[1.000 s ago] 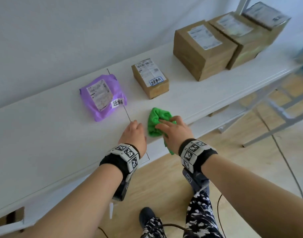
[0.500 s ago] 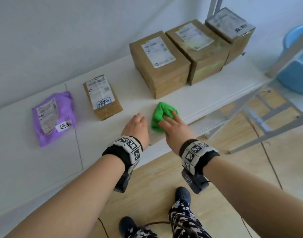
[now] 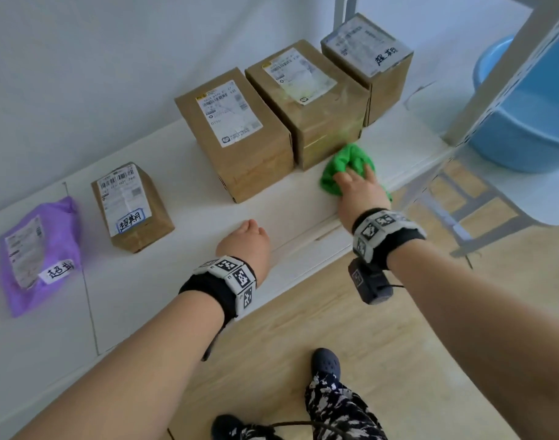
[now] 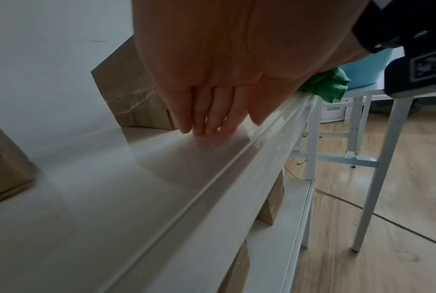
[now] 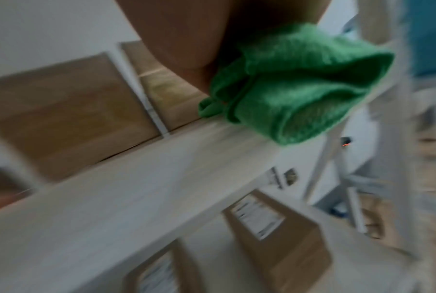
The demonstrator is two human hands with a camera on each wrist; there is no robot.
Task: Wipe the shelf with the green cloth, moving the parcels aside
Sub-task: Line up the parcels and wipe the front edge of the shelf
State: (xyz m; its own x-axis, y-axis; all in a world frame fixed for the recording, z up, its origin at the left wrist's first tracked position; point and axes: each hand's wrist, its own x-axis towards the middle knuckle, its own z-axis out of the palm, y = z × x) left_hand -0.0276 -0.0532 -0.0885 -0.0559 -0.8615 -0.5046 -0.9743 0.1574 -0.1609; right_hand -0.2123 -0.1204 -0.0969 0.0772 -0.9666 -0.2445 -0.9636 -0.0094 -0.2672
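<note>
Fingers point(image 3: 355, 177) of the right hand point(image 3: 362, 192) lie flat on the green cloth point(image 3: 344, 166), right up against the middle box point(image 3: 309, 103) at its far side; left hand point(image 3: 244, 246) rests flat on the shelf point(image 3: 176, 281), further left.

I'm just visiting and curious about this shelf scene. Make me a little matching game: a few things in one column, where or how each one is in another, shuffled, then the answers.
Things:
1. green cloth
2. purple parcel
3. left hand
4. blue basin

Places or states:
A. fingers straight, resting on the bare shelf
B. off the shelf, on the far right
C. pressed under the right hand, near the front edge
D. lying at the shelf's far left

Pairs: 1-C, 2-D, 3-A, 4-B
</note>
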